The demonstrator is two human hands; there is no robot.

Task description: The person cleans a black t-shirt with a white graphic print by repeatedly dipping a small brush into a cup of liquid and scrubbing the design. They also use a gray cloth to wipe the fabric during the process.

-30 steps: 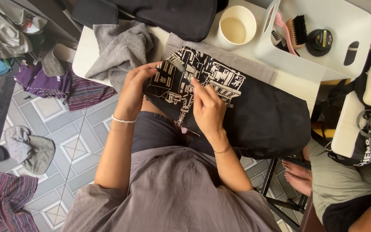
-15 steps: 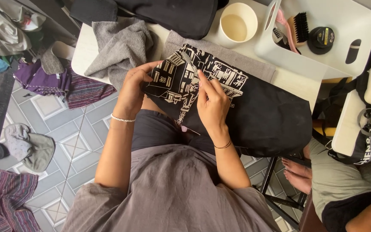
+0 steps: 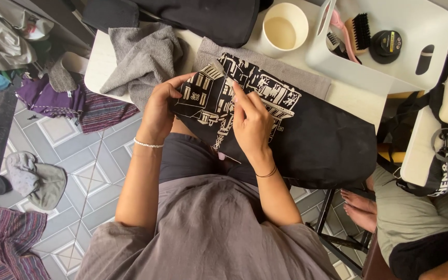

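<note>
a: what's in hand at this point?

b: looks like fine work on the black printed fabric (image 3: 286, 129), a dark cloth piece with a cream building print, lying half on the white tabletop (image 3: 356, 98) and half over the person's lap. the left hand (image 3: 162, 109) pinches the printed edge, fingers curled shut on the cloth to keep it taut. the right hand (image 3: 250, 122) has its fingers closed around a thin metal tool (image 3: 223, 74), a needle or pick, i can't tell which, with its tip on the print.

a: so which step would you call it?

b: i'd judge it mid-way through picking or stitching at the printed patch. the next move calls for a steady left pinch and small, controlled motion of the tool tip, so that the print isn't scratched or the weave snagged.

a: textures?

b: the fabric looks smooth and a bit stiff, the print flat and matte. beneath it lies a grey felt-like mat (image 3: 296, 78); to the left a crumpled grey towel (image 3: 141, 57), soft and looped. a round cream cup (image 3: 284, 26) stands just behind, beside a white plastic bin (image 3: 431, 26) holding a bristle brush (image 3: 361, 31) and a round black tin (image 3: 386, 44). another person's bare feet (image 3: 359, 207) show at the right, on a grey patterned tile floor (image 3: 79, 155).
</note>
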